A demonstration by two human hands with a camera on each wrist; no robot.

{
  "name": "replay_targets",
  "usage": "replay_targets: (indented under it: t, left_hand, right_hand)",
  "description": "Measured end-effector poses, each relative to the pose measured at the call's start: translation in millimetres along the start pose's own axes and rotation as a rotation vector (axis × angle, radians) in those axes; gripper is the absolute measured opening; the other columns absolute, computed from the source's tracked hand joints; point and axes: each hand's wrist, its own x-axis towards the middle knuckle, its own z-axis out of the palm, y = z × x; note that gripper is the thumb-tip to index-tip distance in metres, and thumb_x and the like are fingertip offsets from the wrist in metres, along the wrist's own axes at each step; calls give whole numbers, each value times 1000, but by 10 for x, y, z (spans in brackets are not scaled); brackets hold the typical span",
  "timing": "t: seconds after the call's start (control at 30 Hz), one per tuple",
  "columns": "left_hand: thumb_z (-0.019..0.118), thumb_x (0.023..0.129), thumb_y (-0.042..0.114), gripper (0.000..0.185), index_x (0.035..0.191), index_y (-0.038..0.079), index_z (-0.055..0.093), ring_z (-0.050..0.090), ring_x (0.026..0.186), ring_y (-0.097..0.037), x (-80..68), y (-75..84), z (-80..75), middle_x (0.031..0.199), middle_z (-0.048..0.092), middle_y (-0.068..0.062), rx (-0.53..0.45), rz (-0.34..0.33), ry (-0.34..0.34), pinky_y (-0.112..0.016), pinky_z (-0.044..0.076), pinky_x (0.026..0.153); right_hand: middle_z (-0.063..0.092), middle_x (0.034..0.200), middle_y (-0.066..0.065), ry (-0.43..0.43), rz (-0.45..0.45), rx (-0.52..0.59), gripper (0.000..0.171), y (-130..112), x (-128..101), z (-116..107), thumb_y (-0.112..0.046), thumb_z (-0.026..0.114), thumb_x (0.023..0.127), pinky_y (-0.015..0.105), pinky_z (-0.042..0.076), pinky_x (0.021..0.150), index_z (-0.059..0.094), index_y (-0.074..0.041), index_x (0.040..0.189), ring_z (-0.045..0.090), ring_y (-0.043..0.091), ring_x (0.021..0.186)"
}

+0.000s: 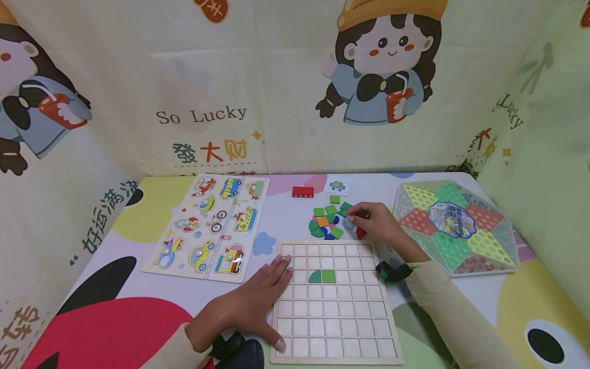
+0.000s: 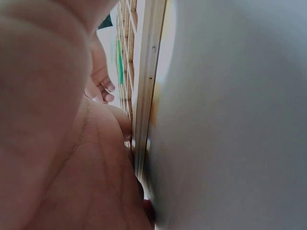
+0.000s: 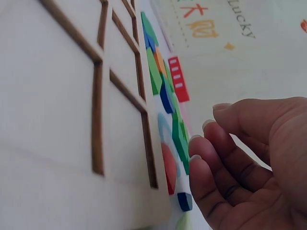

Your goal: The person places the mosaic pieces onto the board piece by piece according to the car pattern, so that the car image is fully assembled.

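Observation:
A wooden grid board [image 1: 332, 328] [image 3: 53, 96] lies in front of me, with a green quarter-circle piece and a green square [image 1: 321, 277] side by side in its third row. My left hand [image 1: 255, 305] [image 2: 57, 143] lies flat, fingers straight, on the board's left edge [image 2: 144, 96]. My right hand [image 1: 374, 220] [image 3: 211, 143] hovers at the right side of a pile of coloured pieces [image 1: 328, 221] [image 3: 160, 81]. Its fingers are loosely bent and hold nothing. A red piece [image 1: 361, 233] [image 3: 169, 167] lies just under that hand.
A red block [image 1: 302, 191] [image 3: 178, 79] and a small picture card [image 1: 337, 185] lie behind the pile. A vehicle peg puzzle [image 1: 209, 225] sits at the left, a star-shaped checkers board [image 1: 454, 225] at the right. Printed cloth walls enclose the table.

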Motion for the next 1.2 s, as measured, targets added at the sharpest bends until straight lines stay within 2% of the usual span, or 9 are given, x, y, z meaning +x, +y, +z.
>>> replay_targets:
  t: [0.2,0.6,0.83,1.2]
  left_hand:
    - [72,63,74,128,157,12,12,-11,147,-20,2,6,-8,163,-6,-1,2,0,-1,-50,4,116]
    - [72,63,74,128,157,12,11,-13,147,-20,-13,2,-11,163,-6,-2,12,8,-3,-50,3,116]
    - [72,64,73,128,157,10,12,-12,147,-22,-7,8,-14,163,-6,-3,19,13,1,-50,3,116]
    - [72,63,74,129,157,10,12,-13,147,-22,0,-4,-1,163,-7,-3,26,11,2,-50,2,116]
  right_hand:
    - [69,104,8,27,78,-8,18,57,64,-22,-15,65,95,28,51,69,71,-6,109,58,23,87]
    - [67,111,12,35,97,-29,21,66,180,4,-14,64,95,39,50,87,69,-4,112,60,27,99]
    - [68,110,14,5,45,-61,22,61,207,9,-9,64,93,44,50,90,68,-1,113,61,30,100]
    - [68,109,14,-43,12,-90,21,-11,242,28,-6,64,93,43,50,90,68,0,113,62,28,101]
